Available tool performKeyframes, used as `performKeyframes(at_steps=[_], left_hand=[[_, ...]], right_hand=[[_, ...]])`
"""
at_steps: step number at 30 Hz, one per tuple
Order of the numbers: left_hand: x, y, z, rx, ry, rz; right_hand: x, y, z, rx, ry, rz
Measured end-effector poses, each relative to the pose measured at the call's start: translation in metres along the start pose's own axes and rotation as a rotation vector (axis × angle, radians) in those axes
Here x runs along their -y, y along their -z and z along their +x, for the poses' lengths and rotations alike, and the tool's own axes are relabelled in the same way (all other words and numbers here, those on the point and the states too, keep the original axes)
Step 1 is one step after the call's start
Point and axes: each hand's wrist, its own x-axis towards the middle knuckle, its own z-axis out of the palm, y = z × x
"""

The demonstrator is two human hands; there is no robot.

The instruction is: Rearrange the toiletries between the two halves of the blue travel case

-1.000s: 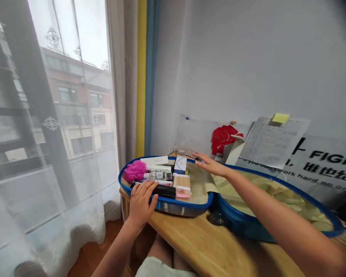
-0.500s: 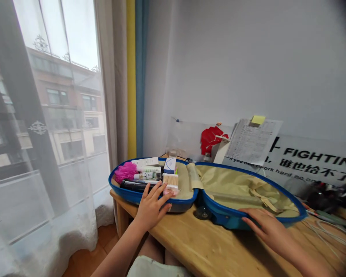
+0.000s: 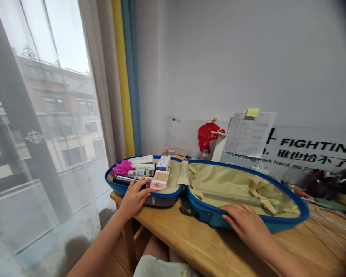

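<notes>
An unfolded blue suitcase [image 3: 203,221] lies on the wooden desk. Its left half holds a pink bath puff [image 3: 122,167], a LUX tube [image 3: 136,172], a box of cotton swabs [image 3: 160,177], a small white and blue box [image 3: 163,163], a long white box [image 3: 141,159] and a dark cylinder [image 3: 122,179]. My left hand [image 3: 134,197] is closed over the front rim of that half, its fingertips beside the dark cylinder and the swabs. Around the front rim of the right half, which has a beige lining [image 3: 227,184] and straps, my right hand [image 3: 245,221] is wrapped.
Papers with a yellow sticky note [image 3: 252,113] stand behind the suitcase, near a red paper shape [image 3: 208,134]. White cables [image 3: 331,221] and blurred clutter lie at the right. A lettered banner [image 3: 314,154] runs along the wall. Sheer curtains [image 3: 46,154] hang at left.
My left hand has drawn back leftward from the swab box to the rim. My right hand has slid slightly left along its rim, and the view has shifted a little.
</notes>
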Motion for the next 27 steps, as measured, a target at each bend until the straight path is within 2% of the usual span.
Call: performKeyframes(at_steps=[4,8,12,15,17,19,25,27], left_hand=[[0.028,0.005,-0.005,0.019,0.030,0.004],[0.050,0.008,-0.008,0.040,0.056,-0.013],[0.061,0.011,-0.008,0.047,0.110,-0.063],[0.063,0.012,-0.006,0.065,0.157,-0.110],[0.063,0.011,-0.003,0.049,0.198,-0.141],[0.061,0.009,-0.001,0.023,0.237,-0.166],[0.057,0.012,0.016,-0.075,0.334,-0.110],[0.055,0.012,0.031,-0.021,0.373,-0.029]], right_hand=[[0.029,-0.010,0.010,-0.006,0.004,-0.059],[0.053,-0.020,0.024,0.049,-0.013,-0.083],[0.071,-0.026,0.034,0.070,-0.016,-0.093],[0.072,-0.023,0.032,0.006,0.056,-0.101],[0.062,-0.018,0.023,-0.063,0.106,-0.119],[0.041,-0.011,0.007,-0.119,0.107,-0.161],[-0.056,-0.006,-0.057,-0.267,-0.053,-0.262],[-0.081,-0.009,-0.074,-0.319,-0.116,-0.237]])
